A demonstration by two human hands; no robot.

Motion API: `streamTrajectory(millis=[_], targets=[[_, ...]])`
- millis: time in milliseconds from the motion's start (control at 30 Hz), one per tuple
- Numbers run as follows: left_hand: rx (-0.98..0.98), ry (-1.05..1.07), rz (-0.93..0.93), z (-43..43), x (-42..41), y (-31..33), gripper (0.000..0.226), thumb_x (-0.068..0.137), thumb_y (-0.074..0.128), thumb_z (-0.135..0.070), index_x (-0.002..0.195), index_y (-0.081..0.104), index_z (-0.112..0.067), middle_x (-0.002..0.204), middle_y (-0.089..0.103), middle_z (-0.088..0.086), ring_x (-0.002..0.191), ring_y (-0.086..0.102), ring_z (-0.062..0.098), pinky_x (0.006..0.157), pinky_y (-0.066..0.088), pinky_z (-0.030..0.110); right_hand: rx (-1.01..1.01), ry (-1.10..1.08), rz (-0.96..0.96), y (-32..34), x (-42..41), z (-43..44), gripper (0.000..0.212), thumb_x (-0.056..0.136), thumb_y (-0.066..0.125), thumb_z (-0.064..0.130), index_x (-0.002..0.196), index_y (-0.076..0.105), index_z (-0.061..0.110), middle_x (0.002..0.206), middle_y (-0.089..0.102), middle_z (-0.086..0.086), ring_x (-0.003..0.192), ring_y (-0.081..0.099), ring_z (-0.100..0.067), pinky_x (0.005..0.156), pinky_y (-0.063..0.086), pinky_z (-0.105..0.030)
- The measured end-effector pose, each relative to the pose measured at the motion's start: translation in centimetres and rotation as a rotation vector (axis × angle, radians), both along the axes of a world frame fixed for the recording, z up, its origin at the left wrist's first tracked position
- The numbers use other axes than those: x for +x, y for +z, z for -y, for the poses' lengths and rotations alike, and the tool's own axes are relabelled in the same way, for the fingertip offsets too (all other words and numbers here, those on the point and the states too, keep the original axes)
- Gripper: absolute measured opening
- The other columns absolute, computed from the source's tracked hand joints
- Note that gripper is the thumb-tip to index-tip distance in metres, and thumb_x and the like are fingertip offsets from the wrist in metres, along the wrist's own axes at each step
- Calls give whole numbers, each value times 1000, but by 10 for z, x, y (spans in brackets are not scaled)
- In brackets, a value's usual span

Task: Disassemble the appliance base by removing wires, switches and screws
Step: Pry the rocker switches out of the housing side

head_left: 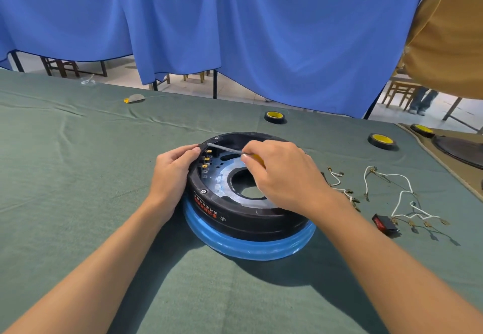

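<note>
Now, R hand [285, 174]: screwdriver [224, 148], L hand [172, 169]: base [235, 216]

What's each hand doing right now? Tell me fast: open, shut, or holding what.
Left hand: grips the black rim of the appliance base.
Right hand: holds the screwdriver, its shaft pointing at the rim.

Bright, even light; soft shadows off base [235, 218] and wires [397, 203] fall near-right, so src far-left. Fisheye bend at edges; slight blur on screwdriver [224, 148].
</note>
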State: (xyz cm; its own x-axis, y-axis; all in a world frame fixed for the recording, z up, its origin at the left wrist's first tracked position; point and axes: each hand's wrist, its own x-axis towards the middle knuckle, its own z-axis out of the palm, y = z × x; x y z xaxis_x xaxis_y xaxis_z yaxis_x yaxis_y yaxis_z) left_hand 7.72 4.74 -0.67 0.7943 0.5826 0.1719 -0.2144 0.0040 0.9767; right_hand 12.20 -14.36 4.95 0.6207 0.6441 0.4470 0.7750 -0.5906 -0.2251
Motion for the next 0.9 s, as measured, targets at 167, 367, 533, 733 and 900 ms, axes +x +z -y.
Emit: streamTrajectory(millis=[167,367,533,733,900], targets=[[68,51,-34,1,0,0,24,91,59,-12,83,78,-25,86,76,2,84,71,15,84,54,37,111,-51,-14,1,6,28,21,96,50,41,93,65,27,82,65,7,77,56,-19,68,45,-35],[454,205,-47,6,-13,30,31,78,55,-32,101,74,-22,95,72,-11,95,65,5,93,51,33,120,-165,-149,5,32,90,31,93,48,51,83,67,30,67,62,16,70,55,-5,61,39,-24],[1186,40,-135,76,-20,45,44,86,40,-50,100,71,-23,97,72,-6,98,61,19,91,42,38,129,-267,-168,-8,45,128,25,95,46,46,80,62,34,55,57,15,61,54,-4,59,38,-21],[1548,-94,-239,132,-5,45,57,87,25,-75,78,45,-21,90,63,-4,90,55,24,73,29,37,49,-327,-151,-24,47,139,24,93,46,49,87,64,34,73,67,9,78,59,-20,71,48,-37],[1503,-284,-319,130,8,40,48,90,39,-66,103,43,-20,106,62,-1,101,56,26,70,29,36,-10,-344,-99,-31,43,143,29,93,44,52,86,65,33,73,66,10,78,59,-23,73,50,-40]])
